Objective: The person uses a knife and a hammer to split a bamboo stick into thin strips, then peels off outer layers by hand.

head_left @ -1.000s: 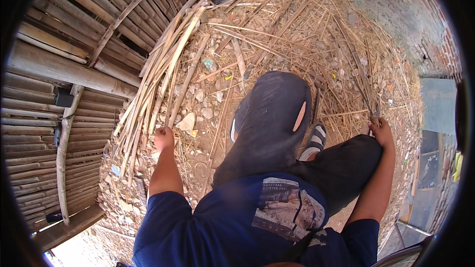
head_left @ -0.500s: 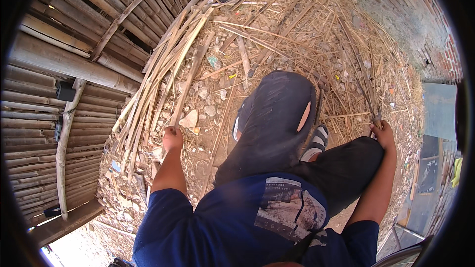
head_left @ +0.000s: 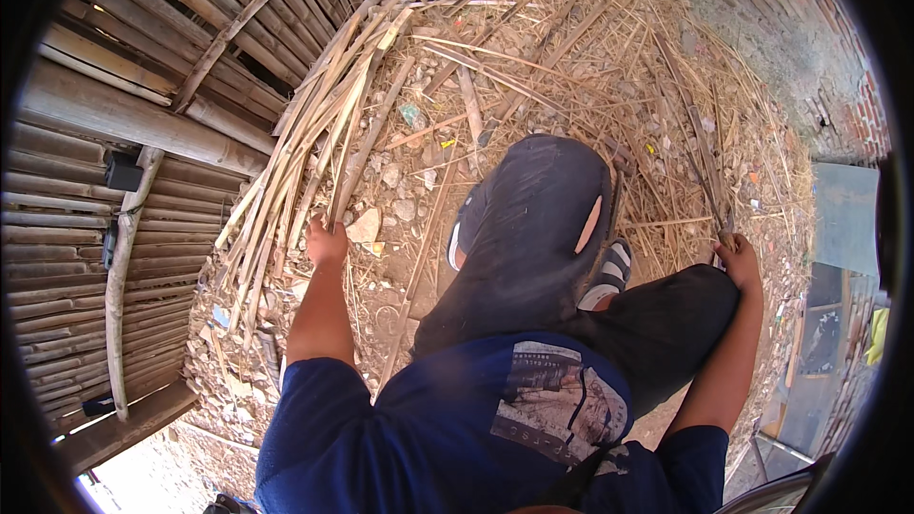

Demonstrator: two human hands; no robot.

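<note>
At 9 to 11 o'clock, the view is bounded by a bamboo wall (head_left: 57, 271), across whose slats a pole (head_left: 124, 271) is set upright, apparently as a brace. Toward 10 o'clock, split bamboo is laid in a pile (head_left: 309, 138), its lengths roughly parallel, probably so that they can be kept together beside the wall.

At 9 o'clock, by the pile's right edge, the left hand (head_left: 327, 246) is closed, and the lower end of a brown strip (head_left: 367, 160) seems to be pinched in it; the strip is left slanting toward 11, its weight likely borne by the ground. A pale stone (head_left: 365, 227) lies just beside.

In the middle, a bent knee (head_left: 543, 190) is raised, presumably for a steady squat. Past it, straw (head_left: 590, 76) is strewn toward 12 and 1.

At 3 o'clock, the right hand (head_left: 737, 260) is curled beside the other knee, apparently around the near end of a dark stick (head_left: 708, 181); whether a second piece is gripped cannot be told.
</note>
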